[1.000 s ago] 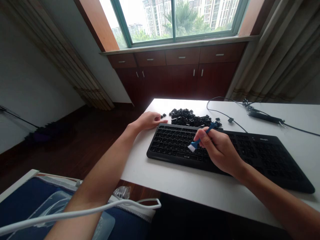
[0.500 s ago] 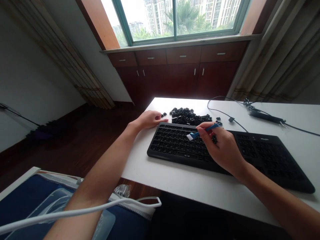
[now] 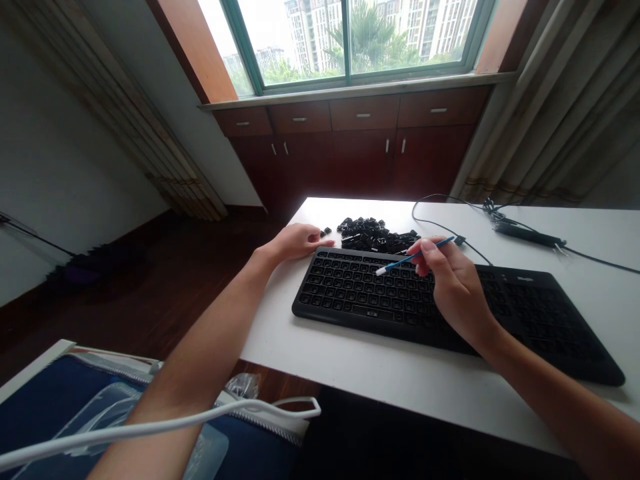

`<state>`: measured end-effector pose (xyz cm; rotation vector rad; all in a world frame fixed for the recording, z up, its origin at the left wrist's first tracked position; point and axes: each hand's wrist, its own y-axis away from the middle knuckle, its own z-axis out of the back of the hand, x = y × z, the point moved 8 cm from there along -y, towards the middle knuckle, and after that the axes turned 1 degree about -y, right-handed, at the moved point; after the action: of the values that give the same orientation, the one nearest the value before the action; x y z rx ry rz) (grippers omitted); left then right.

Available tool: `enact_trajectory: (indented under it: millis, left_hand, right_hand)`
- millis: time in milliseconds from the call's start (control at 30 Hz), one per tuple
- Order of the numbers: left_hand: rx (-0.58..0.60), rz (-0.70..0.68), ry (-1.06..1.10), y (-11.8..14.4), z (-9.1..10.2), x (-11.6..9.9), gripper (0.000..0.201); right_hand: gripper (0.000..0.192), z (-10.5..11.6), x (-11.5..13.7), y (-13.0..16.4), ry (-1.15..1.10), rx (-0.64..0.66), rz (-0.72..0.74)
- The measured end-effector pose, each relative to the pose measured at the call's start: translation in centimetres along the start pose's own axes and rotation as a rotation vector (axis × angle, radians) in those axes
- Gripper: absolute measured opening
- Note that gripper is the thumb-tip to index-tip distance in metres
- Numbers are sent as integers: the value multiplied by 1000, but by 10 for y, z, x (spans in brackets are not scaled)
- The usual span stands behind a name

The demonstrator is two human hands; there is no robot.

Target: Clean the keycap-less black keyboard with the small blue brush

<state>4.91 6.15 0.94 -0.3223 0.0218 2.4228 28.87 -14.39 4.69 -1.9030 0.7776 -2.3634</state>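
Observation:
A black keyboard (image 3: 530,313) with its keycaps off lies on the white table (image 3: 380,373). My right hand (image 3: 453,287) hovers over its middle and pinches a thin blue brush (image 3: 415,255) whose white tip points left above the upper key rows. My left hand (image 3: 295,241) rests on the table at the keyboard's far left corner, fingers curled, holding nothing. A heap of loose black keycaps (image 3: 377,235) lies just behind the keyboard.
A black cable (image 3: 440,223) and a dark stick-like device (image 3: 530,235) lie at the back right of the table. Wooden cabinets (image 3: 360,143) stand under the window beyond. A white cord (image 3: 150,427) crosses a blue cushion at lower left.
My right hand has lifted the brush off the lower key rows and swung it up and to the right. My left hand has stayed put.

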Motion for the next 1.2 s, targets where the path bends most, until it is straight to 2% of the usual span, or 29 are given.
enact_trajectory:
  millis: [233,300,400,467,533,667,733,833,933,1000,1133,1200]
  left_hand:
    - [2,5,-4,0,0,0,64]
    - [4,5,-4,0,0,0,64]
    - [6,8,-3,1,1,0,63]
    - [9,8,-2,1,0,-1,63]
    - [11,8,0,1,0,-1,63]
    - [7,9,1,0,0,-1,63]
    - [4,9,2,0,0,0,63]
    - [3,5,3,0,0,0,62]
    - [8,2,5,1,-1,0,62]
    - [9,1,5,1,0,-1,62]
    - [3,2,3,1,0,-1,62]
    - [0,0,3,1,1,-2,62]
  right_hand:
    - [36,-15,-2,7,137,185,-26]
    - [30,-15,5,7,248,177,81]
    - [25,-13,24,8,358,125,325]
    - [25,-11,30,8,355,103,377]
    - [26,-10,28,7,321,105,330]
    - [33,-20,9,7,269,243,158]
    - [31,-22,8,7,324,262,194]
    - [29,-18,20,8,447,190,364]
    - [29,-12,27,8,443,129,405]
    - [29,-10,24,6,371,127,333]
    - [34,-17,4,4,238,233,94]
    - [32,-18,6,4,311,236,157]
